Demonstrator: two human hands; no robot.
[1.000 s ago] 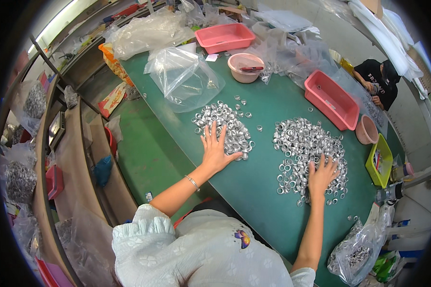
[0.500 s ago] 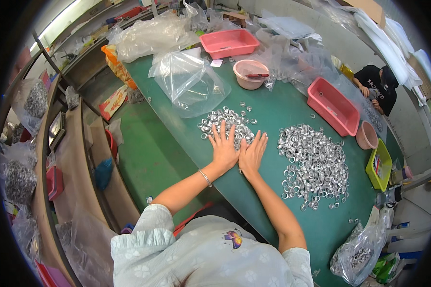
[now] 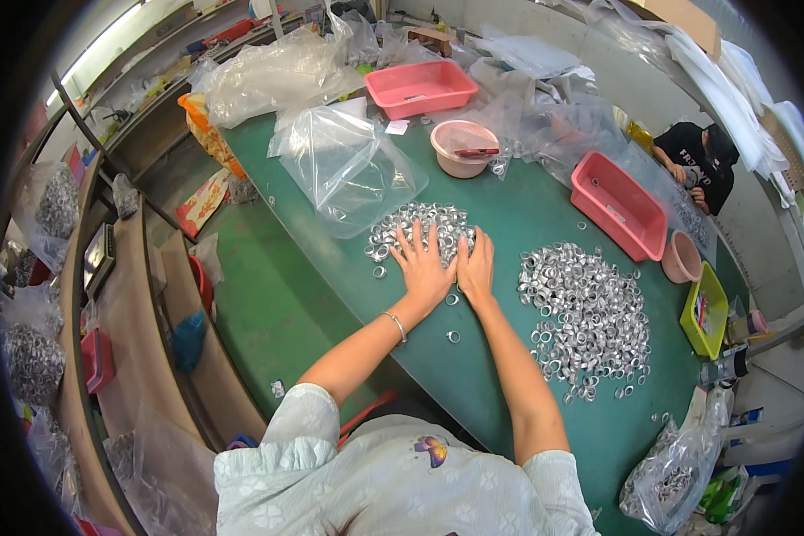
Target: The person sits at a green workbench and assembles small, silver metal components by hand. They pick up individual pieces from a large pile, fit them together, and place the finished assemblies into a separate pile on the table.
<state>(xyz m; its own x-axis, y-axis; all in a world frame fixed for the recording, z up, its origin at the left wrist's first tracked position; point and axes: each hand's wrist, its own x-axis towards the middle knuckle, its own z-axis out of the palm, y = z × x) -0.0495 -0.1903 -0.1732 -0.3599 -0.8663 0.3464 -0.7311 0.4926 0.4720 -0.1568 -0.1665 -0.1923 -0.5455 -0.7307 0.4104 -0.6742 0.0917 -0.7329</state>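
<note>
My left hand [image 3: 427, 266] lies with spread fingers on the near side of a small pile of silver metal rings [image 3: 420, 223]. Beside it, my right hand [image 3: 475, 270] rests along the pile's right edge, fingers stretched forward. The two hands meet near the thumbs, and neither grips anything. A few loose rings [image 3: 453, 337] lie on the green table [image 3: 500, 393] close to my wrists. To the right spreads a larger heap of the same rings [image 3: 590, 313], apart from my hands.
A clear plastic bag [image 3: 339, 170] lies beyond the small pile. Pink trays [image 3: 420, 85], a pink bowl [image 3: 460, 161] and a green basket [image 3: 707, 313] stand around. A person [image 3: 701, 165] works at the far right. Shelves [image 3: 134, 295] line the left.
My hands have pressed the small pile together and shifted slightly; the right hand now sits along its right edge. Loose rings show near my wrists. The whole view has tilted a little.
</note>
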